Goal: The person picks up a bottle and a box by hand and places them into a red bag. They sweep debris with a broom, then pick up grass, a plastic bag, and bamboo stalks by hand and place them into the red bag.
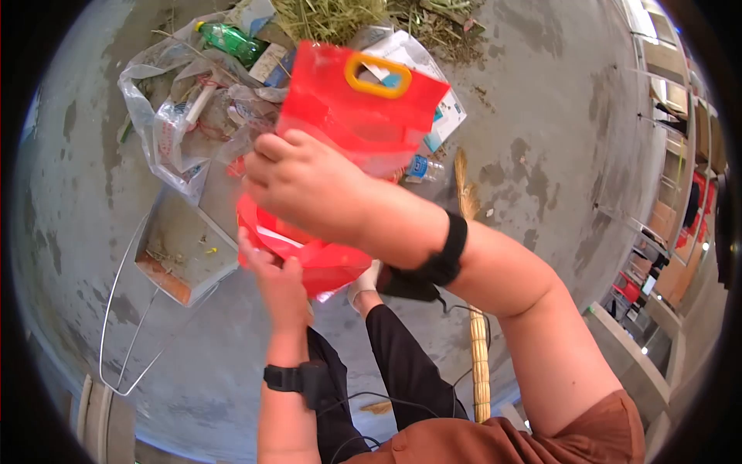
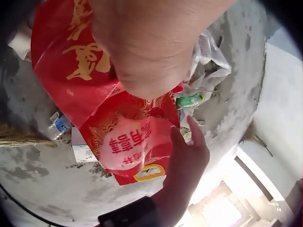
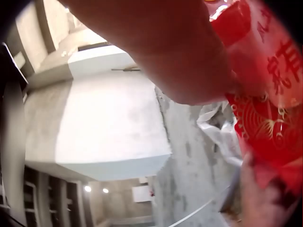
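Note:
A red gift bag (image 1: 367, 104) with a yellow handle (image 1: 377, 75) is held between both hands, tilted and spread in front of the body. Gold characters and a pink panel (image 2: 135, 142) with red lettering show in the left wrist view. My left hand (image 1: 278, 290) grips the bag's lower edge, thumb against the red side. At the bag's left side, my right hand (image 1: 305, 182) holds it with curled fingers. The right forearm crosses in front of the bag and hides part of it.
On the concrete floor lie a clear plastic bag (image 1: 174, 151) of litter, a green bottle (image 1: 230, 42), dry plant scraps (image 1: 332, 19), and a small water bottle (image 1: 425, 168). A dustpan (image 1: 182, 240) with a wire handle stands at left, a straw broom (image 1: 479, 363) at right.

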Available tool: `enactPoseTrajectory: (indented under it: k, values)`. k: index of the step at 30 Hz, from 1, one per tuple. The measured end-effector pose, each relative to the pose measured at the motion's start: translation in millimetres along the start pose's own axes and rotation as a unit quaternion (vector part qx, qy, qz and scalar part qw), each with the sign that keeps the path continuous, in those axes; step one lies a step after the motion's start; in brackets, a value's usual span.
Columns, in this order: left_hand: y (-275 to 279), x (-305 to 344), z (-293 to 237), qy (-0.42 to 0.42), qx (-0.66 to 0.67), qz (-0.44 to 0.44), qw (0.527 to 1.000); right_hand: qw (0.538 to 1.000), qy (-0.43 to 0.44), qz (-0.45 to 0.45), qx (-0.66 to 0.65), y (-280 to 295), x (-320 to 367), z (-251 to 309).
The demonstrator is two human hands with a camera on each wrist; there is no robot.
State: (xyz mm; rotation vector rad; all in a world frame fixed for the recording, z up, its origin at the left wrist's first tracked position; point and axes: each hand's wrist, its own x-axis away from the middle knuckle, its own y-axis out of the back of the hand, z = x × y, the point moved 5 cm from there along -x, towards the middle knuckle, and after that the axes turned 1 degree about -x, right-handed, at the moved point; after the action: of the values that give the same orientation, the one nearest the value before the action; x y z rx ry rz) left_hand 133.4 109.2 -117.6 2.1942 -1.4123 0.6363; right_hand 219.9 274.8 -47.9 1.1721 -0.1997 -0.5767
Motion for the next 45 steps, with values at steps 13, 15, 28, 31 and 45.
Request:
enactPoseTrajectory:
  k: [13,15,28,31,45]
  values:
    - [60,-13,-17,-0.003,0.128,-0.169,0.977,0.900,-0.376,0.176,0.136,-144,265,-122]
    - [72,-13,-19,-0.014,0.106,-0.187,0.977,0.875,-0.370,0.247,0.193,-180,243,-152]
    - [89,-13,-4,0.009,0.102,-0.247,0.964,0.864,-0.338,0.298,0.222,-246,238,-182]
    - [86,-13,-3,0.026,0.109,-0.241,0.964,0.882,-0.303,0.288,0.216,-235,241,-176]
    - [97,-10,7,0.027,0.113,-0.228,0.967,0.886,-0.281,0.281,0.239,-243,223,-167]
